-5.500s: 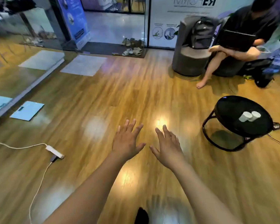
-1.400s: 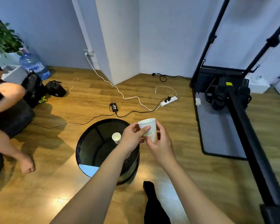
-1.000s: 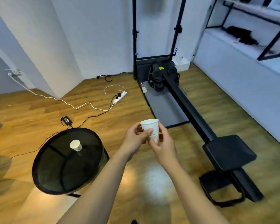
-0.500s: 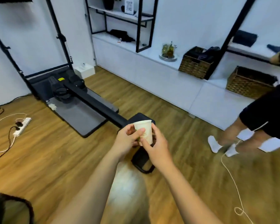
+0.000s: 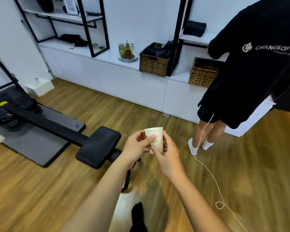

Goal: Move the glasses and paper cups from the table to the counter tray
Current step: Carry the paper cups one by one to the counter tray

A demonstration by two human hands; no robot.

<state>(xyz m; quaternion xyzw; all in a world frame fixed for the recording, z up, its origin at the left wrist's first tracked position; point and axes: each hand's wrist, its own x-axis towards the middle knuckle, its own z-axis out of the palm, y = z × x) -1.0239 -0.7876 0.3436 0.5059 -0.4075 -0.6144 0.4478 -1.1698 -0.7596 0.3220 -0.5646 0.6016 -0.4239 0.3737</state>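
Here the wooden floor (image 5: 40,190) fills most of the view, running up to a long white counter (image 5: 107,76) along the far wall. Black-framed shelves (image 5: 84,19) rise above the counter. A person in a black top (image 5: 251,67) and white socks stands at the right end of the counter, facing it, with a thin white cord (image 5: 208,168) trailing from them across the floor and looping near the lower right. On the left, a black exercise machine (image 5: 45,121) lies along the floor on a grey mat, its padded seat (image 5: 99,146) just left of the hands. Two woven baskets sit on the counter: one (image 5: 153,64) near the middle with dark cloth in it, the other (image 5: 203,72) beside the standing person. Left of the first basket is a round tray (image 5: 128,58) carrying a few glasses (image 5: 124,50) with amber liquid.

In the foreground, both forearms reach forward. The left hand (image 5: 136,148) and right hand (image 5: 167,156) together hold a white paper cup (image 5: 155,138) upright in the air above the floor, well short of the counter. The left thumb and fingers curl round the cup's left side, and the right thumb and fingers pinch its lower right side. The cup bears a small green print.
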